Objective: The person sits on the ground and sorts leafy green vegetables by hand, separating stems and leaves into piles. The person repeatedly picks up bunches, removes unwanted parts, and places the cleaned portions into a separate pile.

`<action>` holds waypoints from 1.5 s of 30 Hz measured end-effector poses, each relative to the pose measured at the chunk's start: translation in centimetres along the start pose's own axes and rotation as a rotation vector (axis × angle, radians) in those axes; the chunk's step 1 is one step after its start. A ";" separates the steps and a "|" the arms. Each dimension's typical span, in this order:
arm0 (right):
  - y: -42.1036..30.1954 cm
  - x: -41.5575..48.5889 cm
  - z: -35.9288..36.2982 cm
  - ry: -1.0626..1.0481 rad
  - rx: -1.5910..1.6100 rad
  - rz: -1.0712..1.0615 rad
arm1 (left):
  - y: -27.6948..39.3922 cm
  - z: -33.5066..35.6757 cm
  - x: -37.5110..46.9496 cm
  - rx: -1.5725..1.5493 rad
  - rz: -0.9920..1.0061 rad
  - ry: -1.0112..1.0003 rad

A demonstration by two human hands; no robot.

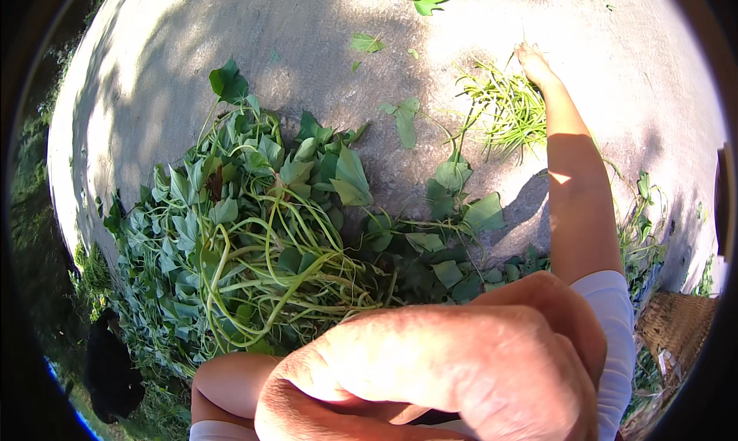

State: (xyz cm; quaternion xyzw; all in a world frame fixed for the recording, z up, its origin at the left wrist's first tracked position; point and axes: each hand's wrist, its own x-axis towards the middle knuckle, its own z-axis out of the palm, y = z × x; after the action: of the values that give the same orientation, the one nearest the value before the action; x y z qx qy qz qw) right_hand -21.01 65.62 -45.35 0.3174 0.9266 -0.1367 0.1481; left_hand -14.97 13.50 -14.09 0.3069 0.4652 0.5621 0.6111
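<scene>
My right hand reaches out at the upper right, at the far edge of a loose bundle of trimmed green stems. Glare hides whether its fingers grip a stem. Very near the camera, my left hand fills the bottom middle with its fingers bent; whatever lies inside them is hidden. Beyond it spreads a big heap of leafy vines, with long bare yellow-green stems on top. More leafy vine pieces lie between this heap and the bundle.
Loose leaves are scattered on the sunlit concrete ground. At the lower right stands a woven basket, near some vines. A black shape, unclear in kind, is on the grass at the lower left. My bare knee borders the heap.
</scene>
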 end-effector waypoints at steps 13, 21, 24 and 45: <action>-0.7 -10.9 -5.6 0.649 -0.079 0.061 | 1.7 0.7 0.1 0.237 0.009 -0.064; 21.4 -27.7 -10.2 0.585 -0.873 0.704 | 1.2 -5.3 2.4 0.955 0.009 -0.003; 15.3 -29.4 -8.6 0.507 -0.534 0.490 | -4.8 -7.8 -1.8 1.482 -0.088 0.124; -27.0 -62.6 -12.4 -0.546 -0.311 -0.820 | 26.4 10.7 -25.7 1.495 -0.088 0.882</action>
State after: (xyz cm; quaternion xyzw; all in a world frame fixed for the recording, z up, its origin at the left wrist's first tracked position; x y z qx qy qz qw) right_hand 6.96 15.10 -7.01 -0.1451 0.9118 -0.1221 0.3643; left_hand -14.16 -5.21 19.45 0.3637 0.9183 0.1526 0.0342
